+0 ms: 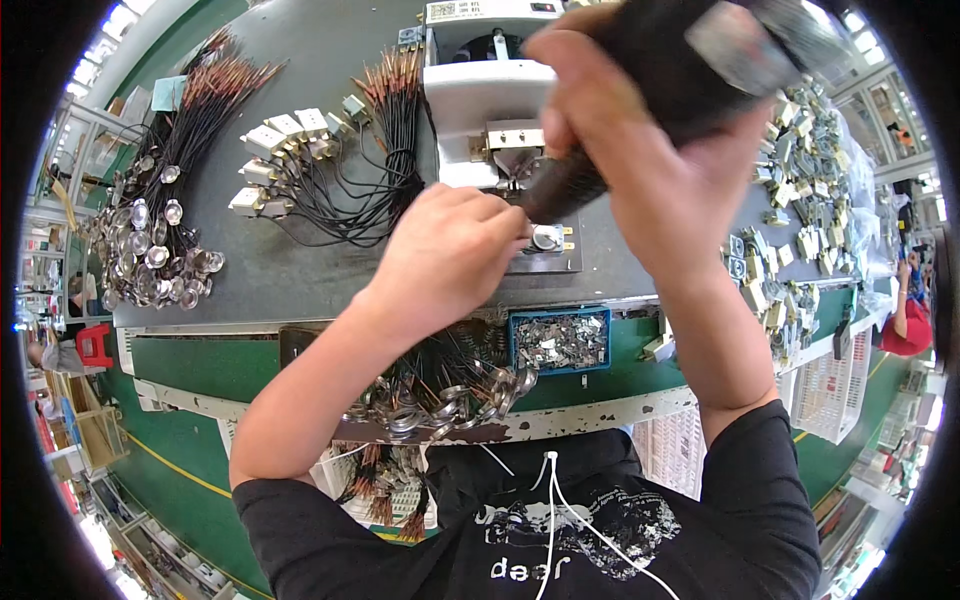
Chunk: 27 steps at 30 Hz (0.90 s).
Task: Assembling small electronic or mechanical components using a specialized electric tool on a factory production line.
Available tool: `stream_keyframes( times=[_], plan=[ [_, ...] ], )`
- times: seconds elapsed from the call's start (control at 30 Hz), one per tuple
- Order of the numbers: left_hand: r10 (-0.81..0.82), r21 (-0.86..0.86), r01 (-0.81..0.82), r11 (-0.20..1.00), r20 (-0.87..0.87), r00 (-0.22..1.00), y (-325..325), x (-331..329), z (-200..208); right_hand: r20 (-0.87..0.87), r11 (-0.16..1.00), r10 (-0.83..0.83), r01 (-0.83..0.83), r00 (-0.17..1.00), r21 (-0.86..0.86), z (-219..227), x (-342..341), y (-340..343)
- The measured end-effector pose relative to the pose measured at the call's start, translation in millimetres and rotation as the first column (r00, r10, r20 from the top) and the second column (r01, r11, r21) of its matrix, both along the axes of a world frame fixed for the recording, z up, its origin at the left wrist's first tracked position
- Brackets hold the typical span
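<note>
My right hand [640, 150] is wrapped around a black handheld tool [665, 70]. Motion blurs the tool; it has a thick body at the upper right and a narrower dark part slanting down toward my left hand. My left hand [450, 245] is closed in front of a white bench machine [455, 105], with its fingertips beside the tool's lower end. Whatever those fingers pinch is hidden. Just right of them, a small round metal part with brass tabs [547, 237] sits on the machine's metal base plate [560, 262].
Left of the machine lies a bundle of black wires [400, 150] with white connector blocks [265, 140]. Wired metal caps [150, 240] pile up farther left. Many small switch parts [800, 210] cover the right side. A blue bin of metal pieces [560, 340] sits at the front edge.
</note>
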State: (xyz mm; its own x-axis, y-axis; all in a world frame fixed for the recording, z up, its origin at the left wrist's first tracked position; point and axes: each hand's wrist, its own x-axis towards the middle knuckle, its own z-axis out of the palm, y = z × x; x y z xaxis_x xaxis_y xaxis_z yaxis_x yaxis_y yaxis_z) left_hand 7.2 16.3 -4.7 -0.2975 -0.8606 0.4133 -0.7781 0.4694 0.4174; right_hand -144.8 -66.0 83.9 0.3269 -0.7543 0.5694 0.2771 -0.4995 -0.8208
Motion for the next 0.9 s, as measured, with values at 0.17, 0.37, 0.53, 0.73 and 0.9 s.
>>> stream_keyframes(
  times=[0.17, 0.37, 0.53, 0.73, 0.9],
  plan=[
    [0.030, -0.031, -0.026, 0.999, 0.147, 0.989, 8, -15, -10, -0.130, 0.970, -0.054, 0.083, 0.990, 0.228, 28, -24, 19],
    [0.074, -0.025, -0.071, 0.997, 0.156, 0.985, 8, -19, -12, -0.081, 0.984, -0.157, 0.163, 0.984, 0.066, 19, -26, 10],
    [0.071, -0.035, -0.069, 0.997, 0.084, 0.994, 9, -8, -25, -0.029, 0.975, -0.212, 0.209, 0.977, -0.072, 10, -19, 0],
    [0.005, 0.052, -0.006, 0.999, 0.017, 1.000, 4, -8, -23, 0.042, 0.937, -0.232, 0.234, 0.972, -0.259, 9, -8, -7],
    [-0.006, 0.130, 0.012, 0.991, -0.047, 0.999, 4, -5, -21, 0.007, 0.964, -0.236, 0.233, 0.972, 0.125, 16, 6, 3]
  ],
)
